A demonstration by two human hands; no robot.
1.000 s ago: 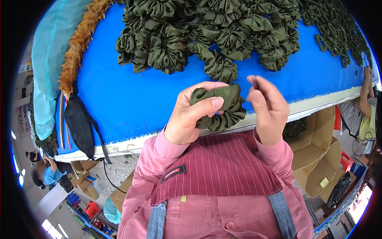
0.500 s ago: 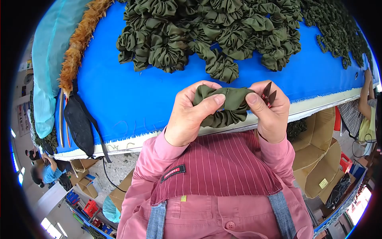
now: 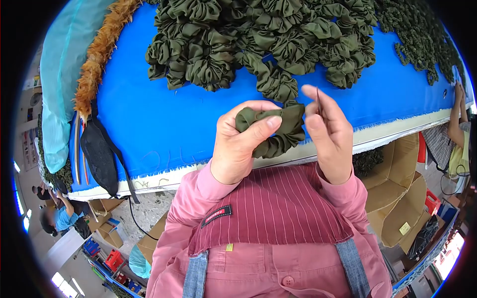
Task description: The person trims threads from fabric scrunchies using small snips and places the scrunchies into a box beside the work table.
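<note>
A dark green gathered fabric ring (image 3: 285, 131) is pinched in my left hand (image 3: 243, 139), thumb on top, over the front edge of the blue table. My right hand (image 3: 330, 131) is just to the right of the ring, apart from it, holding small dark snips (image 3: 319, 103) seen edge-on between its fingers. Its thumb and index finger are separated. Beyond my hands lies a big pile of similar green fabric rings (image 3: 208, 54) on the blue tabletop (image 3: 134, 119).
An orange feathery strip (image 3: 97, 54), a black pouch (image 3: 98, 154) and teal fabric (image 3: 62, 94) lie at the left. More green pieces (image 3: 417, 39) are at the back right. Cardboard boxes (image 3: 392, 193) stand below the right edge. Other people are at both sides.
Half a second ago both hands pinched the ring. Now my right hand has let go of it and moved slightly away, and the snips have turned edge-on.
</note>
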